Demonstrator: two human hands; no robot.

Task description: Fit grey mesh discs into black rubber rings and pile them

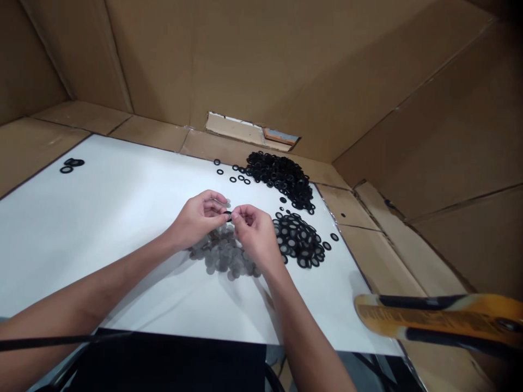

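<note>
Left hand (198,219) and right hand (255,234) pinched together on a small black rubber ring (227,215); plain rings (280,178) heaped at 1 o'clock, mesh-filled rings (297,240) at 3, loose mesh discs (223,251) at 6.

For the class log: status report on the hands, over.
Left hand, right hand pinching a black ring together. Grey mesh discs just below. Nothing in the way.

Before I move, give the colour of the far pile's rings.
Black; the rings show best in the head view.
</note>
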